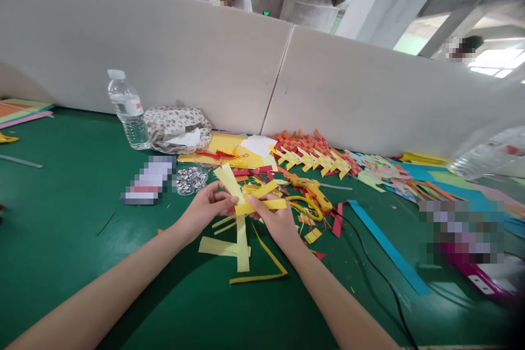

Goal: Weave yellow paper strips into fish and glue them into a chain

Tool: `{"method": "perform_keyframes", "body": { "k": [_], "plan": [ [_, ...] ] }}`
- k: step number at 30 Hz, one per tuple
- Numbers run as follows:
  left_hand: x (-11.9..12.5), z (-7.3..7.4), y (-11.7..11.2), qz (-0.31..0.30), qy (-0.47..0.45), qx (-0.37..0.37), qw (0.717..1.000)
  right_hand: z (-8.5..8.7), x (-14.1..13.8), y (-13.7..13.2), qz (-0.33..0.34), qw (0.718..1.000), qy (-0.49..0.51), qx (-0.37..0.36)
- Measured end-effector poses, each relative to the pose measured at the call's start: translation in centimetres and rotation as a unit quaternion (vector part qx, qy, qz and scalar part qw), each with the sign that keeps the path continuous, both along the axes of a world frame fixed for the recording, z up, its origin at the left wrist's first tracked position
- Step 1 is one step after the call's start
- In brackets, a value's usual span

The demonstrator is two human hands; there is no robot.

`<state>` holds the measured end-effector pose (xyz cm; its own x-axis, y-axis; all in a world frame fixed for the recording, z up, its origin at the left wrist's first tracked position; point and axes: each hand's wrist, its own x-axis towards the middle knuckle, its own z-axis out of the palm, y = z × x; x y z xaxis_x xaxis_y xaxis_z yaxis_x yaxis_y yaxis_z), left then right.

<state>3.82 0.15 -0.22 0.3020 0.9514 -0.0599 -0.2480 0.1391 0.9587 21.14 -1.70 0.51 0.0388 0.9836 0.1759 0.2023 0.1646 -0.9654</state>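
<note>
Over the table, my left hand (213,202) is closed in a pinch on pale yellow paper strips (228,180). My right hand (276,221) grips the bright yellow paper strips (273,205) that cross them. Where the strips overlap, the fingers partly hide how they are joined. One pale strip (243,246) hangs down below the hands. Beneath it lie another pale yellow strip (219,246) and a narrow folded yellow strip (262,278). Just beyond my right hand are a yellow glue gun (314,191) and yellow-handled scissors (305,206) among paper scraps.
Woven paper pieces (311,156) lie by the white partition (197,60). A dish of googly eyes (191,179), a water bottle (130,115) and a patterned cloth bag (178,126) are to the left. A black cord (371,257) and a blue strip (388,246) run along the right.
</note>
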Motion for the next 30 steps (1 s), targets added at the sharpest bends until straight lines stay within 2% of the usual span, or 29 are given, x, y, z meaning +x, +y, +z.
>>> {"method": "perform_keyframes", "body": {
  "k": [6, 11, 16, 21, 24, 30],
  "plan": [
    [0.07, 0.28, -0.10, -0.037, 0.037, 0.014, 0.999, 0.32, -0.07, -0.09, 0.023, 0.999, 0.037, 0.000],
    [0.04, 0.50, -0.20, -0.003, 0.031, 0.010, 0.999, 0.50, 0.26, 0.01, 0.071, 0.995, 0.064, -0.017],
    [-0.02, 0.22, -0.19, 0.009, 0.046, 0.006, 0.999, 0.22, 0.50, 0.20, 0.047, 0.994, 0.092, -0.030],
    [0.34, 0.23, -0.36, -0.037, 0.060, 0.003, 0.998, 0.18, 0.35, 0.32, 0.077, 0.995, 0.069, 0.000],
    [0.41, 0.18, -0.38, -0.055, 0.065, 0.016, 0.996, 0.24, 0.39, 0.38, 0.058, 0.997, 0.048, 0.020],
    [0.45, 0.38, -0.43, -0.033, 0.053, -0.004, 0.998, 0.14, 0.54, 0.33, 0.036, 0.997, 0.063, -0.013]
  ]
}}
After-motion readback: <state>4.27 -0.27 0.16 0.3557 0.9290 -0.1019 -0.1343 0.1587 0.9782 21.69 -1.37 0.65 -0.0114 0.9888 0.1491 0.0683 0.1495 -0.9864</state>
